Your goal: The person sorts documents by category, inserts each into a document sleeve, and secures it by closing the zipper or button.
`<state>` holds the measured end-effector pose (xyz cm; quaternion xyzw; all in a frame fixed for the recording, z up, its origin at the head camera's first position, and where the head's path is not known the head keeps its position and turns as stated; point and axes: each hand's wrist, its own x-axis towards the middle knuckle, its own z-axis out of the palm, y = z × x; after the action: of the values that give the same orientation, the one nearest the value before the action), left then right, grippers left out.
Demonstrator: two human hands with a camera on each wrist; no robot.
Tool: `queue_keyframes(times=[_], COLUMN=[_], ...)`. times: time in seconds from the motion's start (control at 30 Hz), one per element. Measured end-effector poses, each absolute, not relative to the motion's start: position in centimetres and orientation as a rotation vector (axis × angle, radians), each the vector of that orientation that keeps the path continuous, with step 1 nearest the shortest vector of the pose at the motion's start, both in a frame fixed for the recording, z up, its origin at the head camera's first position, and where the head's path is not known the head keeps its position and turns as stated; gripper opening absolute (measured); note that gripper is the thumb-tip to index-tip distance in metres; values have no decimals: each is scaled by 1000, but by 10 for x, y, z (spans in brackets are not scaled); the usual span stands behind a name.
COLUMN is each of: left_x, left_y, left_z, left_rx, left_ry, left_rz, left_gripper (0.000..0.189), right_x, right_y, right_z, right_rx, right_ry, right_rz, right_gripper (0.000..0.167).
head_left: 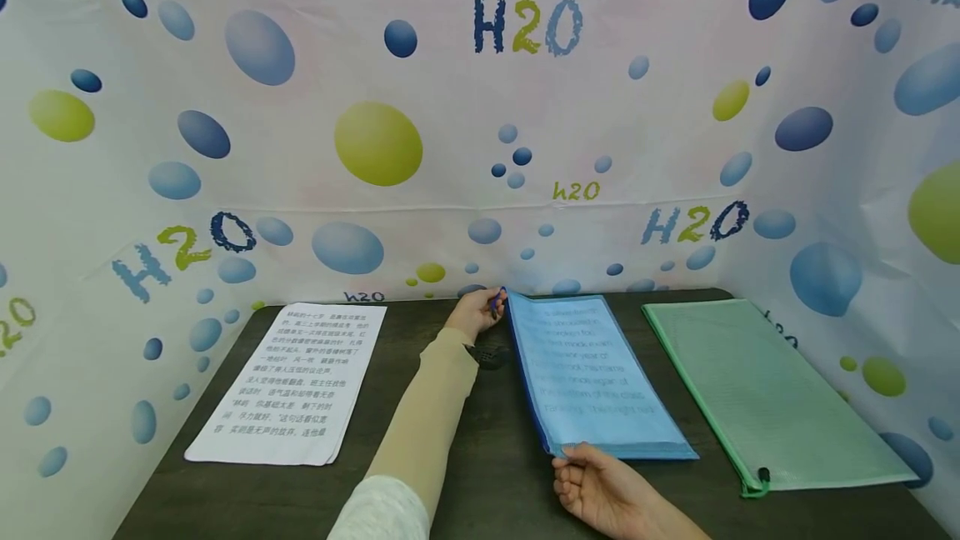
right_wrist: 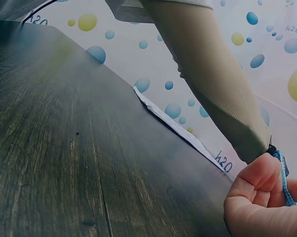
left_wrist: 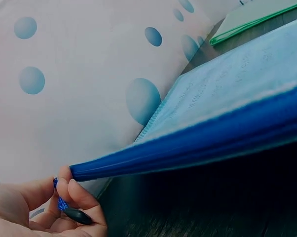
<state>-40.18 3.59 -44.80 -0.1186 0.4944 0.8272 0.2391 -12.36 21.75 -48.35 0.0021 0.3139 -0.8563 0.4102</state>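
A translucent blue zip document pouch with a printed sheet inside lies in the middle of the dark table. My left hand pinches its far left corner at the end of the zipper. Against those fingers hangs a blue cord with a dark pull tab, and the blue zipper edge is lifted off the tabletop in the left wrist view. At the near left corner my right hand pinches the pouch between thumb and curled fingers. A light blue strip of its edge shows between them.
A stack of printed white sheets lies to the left. On the right is a green zip pouch with a dark pull tab at its near corner. A patterned white backdrop rises behind the dark wooden table.
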Motion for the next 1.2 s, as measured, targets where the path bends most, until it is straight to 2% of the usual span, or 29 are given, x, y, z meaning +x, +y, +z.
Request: queue_keyframes(times=[0.47, 0.9, 1.2], left_x=[-394, -373, -341], left_y=[27, 13, -20], left_z=[-443, -440, -433], left_rx=[-91, 14, 197], left_ry=[2002, 2108, 2109], left_rz=[1721, 1546, 1588], left_gripper=[19, 31, 37], right_x=[-125, -125, -123], right_y=[216, 218, 216], right_z=[-480, -483, -482], right_rx=[59, 40, 23], right_ry=[847, 737, 757], right_rz=[-2185, -2201, -2169], right_gripper=[37, 36, 34])
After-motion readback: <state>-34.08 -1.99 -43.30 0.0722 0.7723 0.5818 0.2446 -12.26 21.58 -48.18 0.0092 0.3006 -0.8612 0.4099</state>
